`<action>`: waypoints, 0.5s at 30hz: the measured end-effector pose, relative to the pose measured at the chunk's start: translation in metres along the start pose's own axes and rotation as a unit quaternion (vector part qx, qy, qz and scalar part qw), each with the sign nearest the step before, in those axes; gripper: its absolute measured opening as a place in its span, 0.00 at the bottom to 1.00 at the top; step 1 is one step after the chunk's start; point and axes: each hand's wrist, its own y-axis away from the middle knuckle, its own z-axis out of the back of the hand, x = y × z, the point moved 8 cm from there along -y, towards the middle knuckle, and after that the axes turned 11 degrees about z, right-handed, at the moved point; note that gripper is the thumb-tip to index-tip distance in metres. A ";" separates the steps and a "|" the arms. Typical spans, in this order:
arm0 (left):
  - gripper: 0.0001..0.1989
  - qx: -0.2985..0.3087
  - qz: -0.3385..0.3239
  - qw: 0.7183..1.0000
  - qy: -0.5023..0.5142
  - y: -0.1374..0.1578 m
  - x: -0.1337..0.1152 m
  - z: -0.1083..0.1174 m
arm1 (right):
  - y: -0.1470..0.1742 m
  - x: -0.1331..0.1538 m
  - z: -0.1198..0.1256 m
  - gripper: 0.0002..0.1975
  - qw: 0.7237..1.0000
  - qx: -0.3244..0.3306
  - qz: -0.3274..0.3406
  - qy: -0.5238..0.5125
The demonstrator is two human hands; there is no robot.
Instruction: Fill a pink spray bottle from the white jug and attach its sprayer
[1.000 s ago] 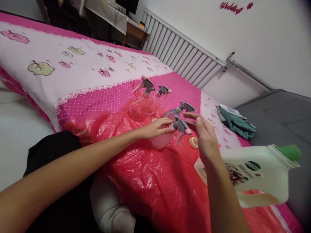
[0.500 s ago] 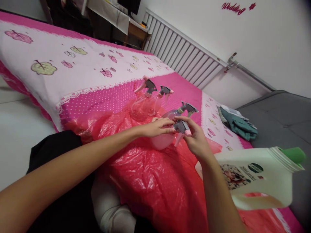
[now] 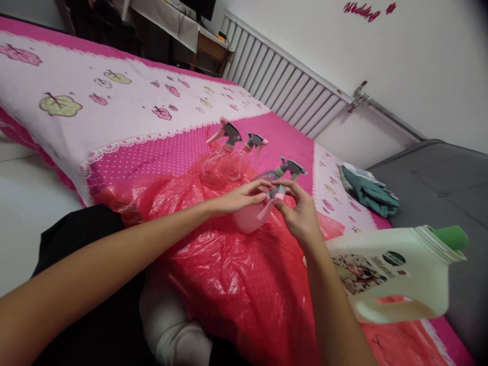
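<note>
Between my hands stands a clear spray bottle (image 3: 248, 219) with pinkish liquid and a grey and pink trigger head (image 3: 275, 193). My right hand (image 3: 299, 208) is closed around that head, thumb and fingers on opposite sides. From the left, my left hand (image 3: 246, 197) curls its fingers at the bottle's neck. Just behind is another filled spray bottle (image 3: 267, 176) with a grey head. Two more clear spray bottles, one with a pink nozzle (image 3: 224, 121) and one beside it (image 3: 256, 141), stand farther back on the red plastic sheet (image 3: 236, 274).
A large whitish jug (image 3: 404, 300) with green at its mouth stands at the right. Folded clothes (image 3: 369, 190) lie near the grey headboard (image 3: 438, 188). The pink patterned bedspread (image 3: 125, 101) spreads behind, up to a metal railing (image 3: 282, 71).
The trigger head between my hands has turned, its pink nozzle swinging from the right toward me. My left fingers have curled in at the neck. The whole view has shifted slightly.
</note>
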 end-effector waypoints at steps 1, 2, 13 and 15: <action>0.27 -0.003 0.002 1.000 0.009 -0.001 0.001 0.001 | 0.001 0.000 -0.001 0.21 1.000 -0.009 -0.007 0.004; 0.27 -0.007 0.004 1.000 0.018 -0.002 0.003 0.001 | 0.001 0.000 -0.001 0.21 1.000 -0.018 -0.014 0.007; 0.32 -0.027 0.014 0.996 0.082 -0.002 0.009 -0.001 | 0.008 -0.009 -0.002 0.24 0.994 -0.072 -0.081 0.016; 0.33 -0.027 0.010 0.996 0.087 -0.005 0.011 0.001 | 0.010 -0.012 -0.002 0.25 0.993 -0.077 -0.092 0.015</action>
